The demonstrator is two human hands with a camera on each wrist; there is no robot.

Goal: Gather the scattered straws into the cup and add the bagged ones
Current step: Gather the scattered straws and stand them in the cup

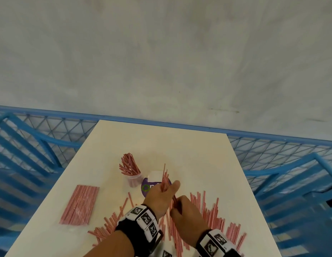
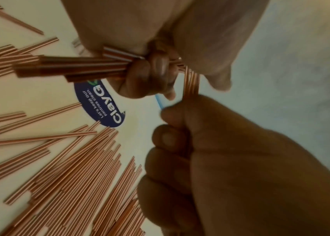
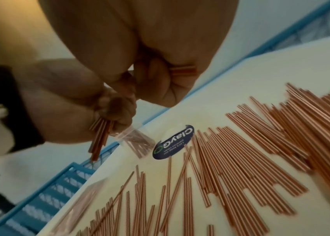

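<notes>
Above the white table (image 1: 180, 145), my left hand (image 1: 168, 191) grips a bundle of red-and-white straws (image 1: 164, 179) that points up and away. Just below it, my right hand (image 1: 177, 206) pinches a few straws at the bundle's lower end. In the left wrist view my curled left fingers (image 2: 150, 76) wrap the bundle (image 2: 79, 67), and the right hand (image 2: 220, 159) holds several straws (image 2: 191, 83) against it. A clear cup (image 1: 133, 179) filled with straws stands to the far left of the hands. The bagged straws (image 1: 80, 204) lie flat at the left.
Many loose straws (image 1: 207, 216) fan out across the near part of the table, under and right of my hands. A purple round sticker (image 1: 147, 188) sits beside the cup. Blue mesh railing (image 1: 50, 138) surrounds the table on both sides and behind it.
</notes>
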